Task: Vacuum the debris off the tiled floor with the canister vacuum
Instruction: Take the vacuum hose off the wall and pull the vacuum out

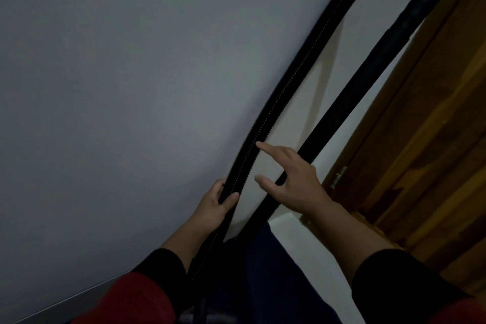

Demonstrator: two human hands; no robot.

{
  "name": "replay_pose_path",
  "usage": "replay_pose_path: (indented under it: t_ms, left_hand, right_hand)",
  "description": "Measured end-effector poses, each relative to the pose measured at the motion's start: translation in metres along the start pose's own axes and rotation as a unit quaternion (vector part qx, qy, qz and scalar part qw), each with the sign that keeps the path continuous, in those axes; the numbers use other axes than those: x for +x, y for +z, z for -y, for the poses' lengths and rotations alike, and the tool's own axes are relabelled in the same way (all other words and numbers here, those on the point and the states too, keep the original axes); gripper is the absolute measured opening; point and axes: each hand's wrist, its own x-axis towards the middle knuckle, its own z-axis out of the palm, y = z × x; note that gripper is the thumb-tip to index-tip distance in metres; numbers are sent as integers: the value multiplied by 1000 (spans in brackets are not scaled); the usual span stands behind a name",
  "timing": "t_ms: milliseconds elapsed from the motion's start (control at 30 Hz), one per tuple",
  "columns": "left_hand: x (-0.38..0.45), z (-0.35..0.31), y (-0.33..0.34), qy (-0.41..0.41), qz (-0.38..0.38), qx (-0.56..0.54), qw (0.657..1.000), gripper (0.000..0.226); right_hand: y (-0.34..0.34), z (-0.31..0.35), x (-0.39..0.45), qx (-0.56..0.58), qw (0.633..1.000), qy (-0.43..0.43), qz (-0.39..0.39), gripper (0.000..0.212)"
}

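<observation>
A black ribbed vacuum hose (pixel 297 71) runs from the bottom centre up to the top right, in front of a pale wall. My left hand (pixel 217 205) is closed around the hose low down. A second black length, smoother and partly wrapped (pixel 368 73), runs parallel to its right. My right hand (pixel 292 176) hovers between the two lengths with fingers spread; its index fingertip touches the ribbed hose and it holds nothing. The canister and the floor debris are out of sight.
A pale grey wall (pixel 131 87) fills the left and centre. A brown wooden door (pixel 434 139) with a metal hinge (pixel 339 176) stands at the right. A dark blue garment (pixel 263 271) hangs below my hands.
</observation>
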Motion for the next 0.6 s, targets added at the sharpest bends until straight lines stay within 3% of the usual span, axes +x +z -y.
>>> replay_pose_path:
  t_ms: [167, 400, 600]
  left_hand:
    - [-15, 0, 3, 28, 20, 6, 999, 34]
    - [-25, -3, 11, 51, -7, -20, 998, 49]
    - [-35, -9, 17, 72, 12, 19, 997, 59]
  right_hand:
    - [-2, 15, 12, -40, 997, 49, 44, 67]
    - [2, 26, 14, -11, 996, 89, -12, 45]
    - [2, 34, 15, 14, 992, 121, -23, 30]
